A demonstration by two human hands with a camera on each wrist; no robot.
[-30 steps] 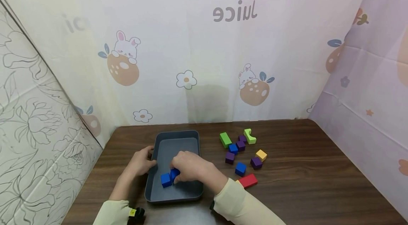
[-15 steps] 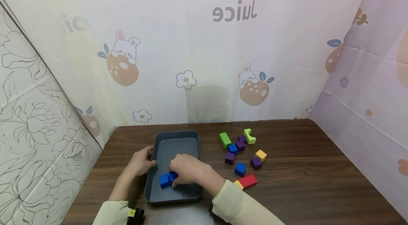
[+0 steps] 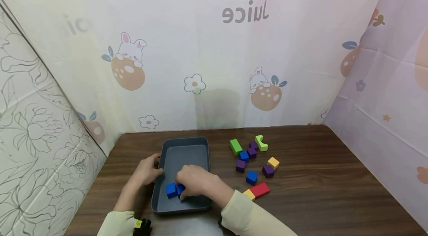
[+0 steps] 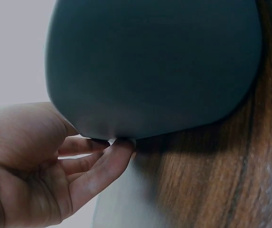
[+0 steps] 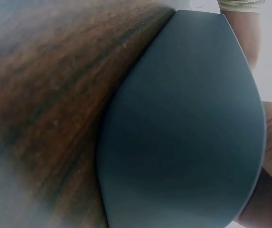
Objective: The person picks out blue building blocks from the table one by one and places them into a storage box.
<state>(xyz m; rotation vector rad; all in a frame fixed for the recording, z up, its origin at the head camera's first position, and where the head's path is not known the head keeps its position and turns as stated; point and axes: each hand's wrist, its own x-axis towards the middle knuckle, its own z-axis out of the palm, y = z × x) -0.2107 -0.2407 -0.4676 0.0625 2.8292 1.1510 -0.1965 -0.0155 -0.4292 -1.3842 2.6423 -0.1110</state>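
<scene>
A dark grey tray (image 3: 185, 152) lies on the wooden table in the head view. My left hand (image 3: 147, 170) grips its left side, the thumb at the rim. In the left wrist view, the fingertips (image 4: 121, 146) press against the tray's outer wall. Inside the tray my right hand (image 3: 195, 181) pinches a blue cube (image 3: 180, 189), partly hidden by the fingers. It sits right beside a second blue cube (image 3: 171, 190) to its left. The right wrist view shows mostly the tray's outer wall (image 5: 178, 123), with part of the right hand beyond the rim.
Right of the tray lie loose blocks: a green block (image 3: 236, 147), a light green curved block (image 3: 261, 143), several purple cubes (image 3: 268, 171), two blue cubes (image 3: 252, 177), a red block (image 3: 259, 190) and yellow blocks (image 3: 273, 162). A printed curtain (image 3: 214, 50) hangs behind the table.
My right hand has shifted slightly left and toward me with its blue cube, and the other blue cube has moved left too. The left hand stays at the tray's side.
</scene>
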